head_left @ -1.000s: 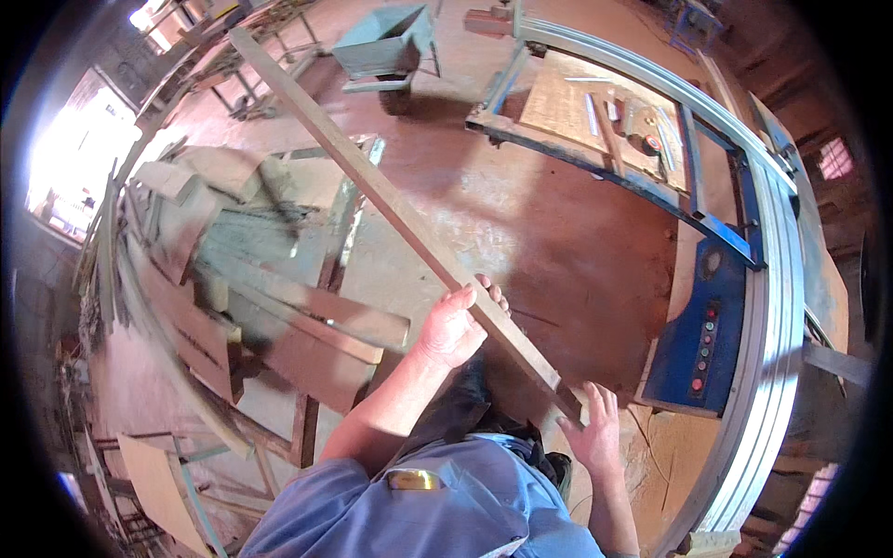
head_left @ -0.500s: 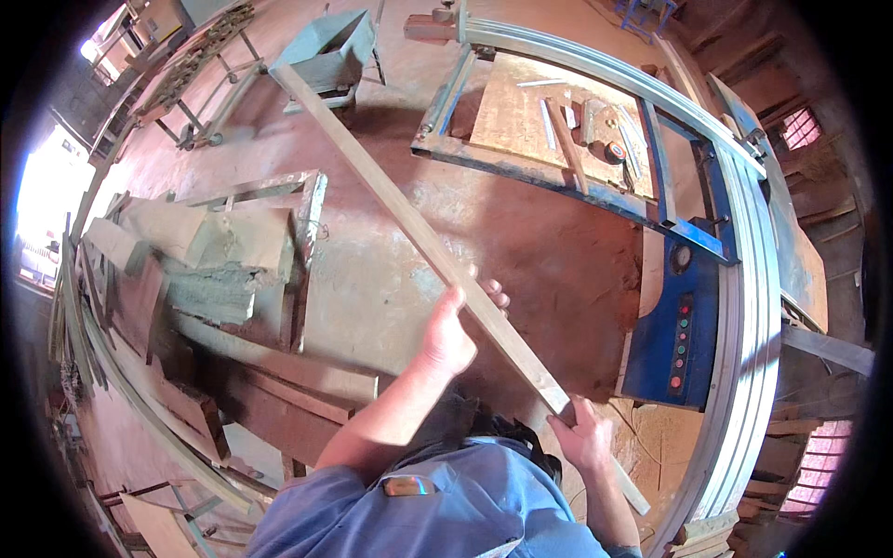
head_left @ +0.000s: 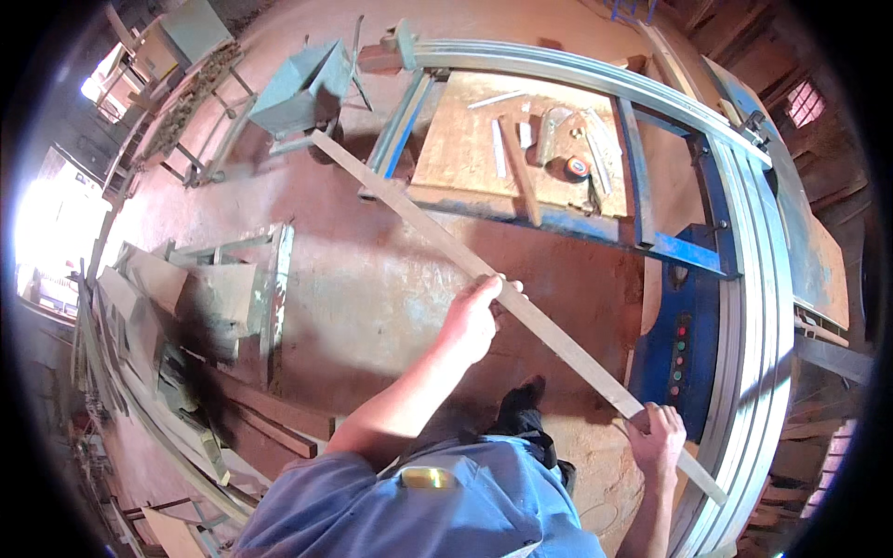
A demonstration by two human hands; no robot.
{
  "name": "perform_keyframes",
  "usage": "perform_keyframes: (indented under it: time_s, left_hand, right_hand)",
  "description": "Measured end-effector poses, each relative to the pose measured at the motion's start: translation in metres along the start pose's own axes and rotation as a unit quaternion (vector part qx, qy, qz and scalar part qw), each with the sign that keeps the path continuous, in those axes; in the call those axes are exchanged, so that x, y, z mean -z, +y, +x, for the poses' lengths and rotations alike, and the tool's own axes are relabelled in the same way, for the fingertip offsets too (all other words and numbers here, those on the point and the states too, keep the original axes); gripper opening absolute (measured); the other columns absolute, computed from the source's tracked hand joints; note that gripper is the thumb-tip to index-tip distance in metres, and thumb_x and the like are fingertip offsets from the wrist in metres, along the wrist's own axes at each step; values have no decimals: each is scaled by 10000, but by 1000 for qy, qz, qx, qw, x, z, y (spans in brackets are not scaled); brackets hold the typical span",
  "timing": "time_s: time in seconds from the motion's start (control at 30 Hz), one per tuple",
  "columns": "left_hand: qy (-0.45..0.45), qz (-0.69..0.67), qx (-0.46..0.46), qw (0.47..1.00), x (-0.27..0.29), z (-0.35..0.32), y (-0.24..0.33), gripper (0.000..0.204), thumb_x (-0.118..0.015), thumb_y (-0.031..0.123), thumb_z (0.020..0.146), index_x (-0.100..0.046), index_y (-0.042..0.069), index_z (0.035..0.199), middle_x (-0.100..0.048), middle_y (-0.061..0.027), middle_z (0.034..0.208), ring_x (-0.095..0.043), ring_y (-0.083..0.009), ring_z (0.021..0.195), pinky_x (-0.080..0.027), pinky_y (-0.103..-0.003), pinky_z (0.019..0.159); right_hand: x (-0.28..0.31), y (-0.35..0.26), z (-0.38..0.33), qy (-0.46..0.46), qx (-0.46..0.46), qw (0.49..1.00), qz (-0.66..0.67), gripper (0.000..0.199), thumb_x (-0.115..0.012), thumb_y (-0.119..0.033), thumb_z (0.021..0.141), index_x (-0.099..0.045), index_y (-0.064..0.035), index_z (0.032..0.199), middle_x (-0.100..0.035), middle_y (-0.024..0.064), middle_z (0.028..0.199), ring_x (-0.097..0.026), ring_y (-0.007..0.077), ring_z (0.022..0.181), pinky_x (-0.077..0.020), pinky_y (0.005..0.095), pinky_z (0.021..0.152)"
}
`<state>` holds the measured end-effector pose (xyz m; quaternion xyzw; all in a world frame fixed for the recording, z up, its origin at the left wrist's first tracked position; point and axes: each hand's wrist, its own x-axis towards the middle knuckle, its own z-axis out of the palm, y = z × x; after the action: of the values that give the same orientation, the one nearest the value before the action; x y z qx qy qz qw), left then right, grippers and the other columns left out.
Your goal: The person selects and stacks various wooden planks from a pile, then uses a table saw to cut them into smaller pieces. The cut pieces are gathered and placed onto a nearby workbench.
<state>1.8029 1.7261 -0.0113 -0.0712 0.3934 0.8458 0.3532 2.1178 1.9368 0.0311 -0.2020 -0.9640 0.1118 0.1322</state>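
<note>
A long, narrow wooden strip point(head_left: 569, 350) slants across the view, its far end up at the left and its near end low at the right. Around its middle my left hand point(head_left: 476, 318) is closed, thumb on top and fingertips showing on the far side. Closer to the near end, my right hand point(head_left: 657, 437) grips the same strip. That near end reaches over the pale metal rail of the blue machine. The strip is held above the floor.
The blue machine point(head_left: 677, 325) with buttons stands at right, its long metal rail point(head_left: 758, 279) running beside me. Its wooden table point(head_left: 456, 158) carries a tape measure point(head_left: 577, 167) and several offcuts. Stacked boards point(head_left: 219, 288) lie left. A grey metal cart point(head_left: 298, 93) stands far off.
Both hands and the wooden strip have moved right, toward the machine's rail. The strip's near end now overlaps the rail. My view has shifted, and a foot now shows below the strip.
</note>
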Motion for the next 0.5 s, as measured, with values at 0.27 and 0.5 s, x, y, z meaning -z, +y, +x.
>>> perform_keyframes:
  time_s: [0.27,0.5]
  left_hand:
    - [40,58,141,987,-90,72,-73,228,-538,286,1031,-577,110,1170,-641,-100,1162,-613,-243,1033,-516,-412,894]
    - [53,65,173,981,-123,125,-123,291,-659,283,963,-602,89,1172,-640,-76,1070,-614,-220,913,-557,-378,801]
  right_hand:
    - [27,132,57,-41,-104,994,-17,379,-766,-124,719,-661,-14,1066,-635,139,1001,-583,341,977,-446,439,883]
    - [8,218,82,-63,-137,988,-26,395,-742,-99,750,-638,-23,1124,-640,153,1035,-576,363,1022,-431,468,942]
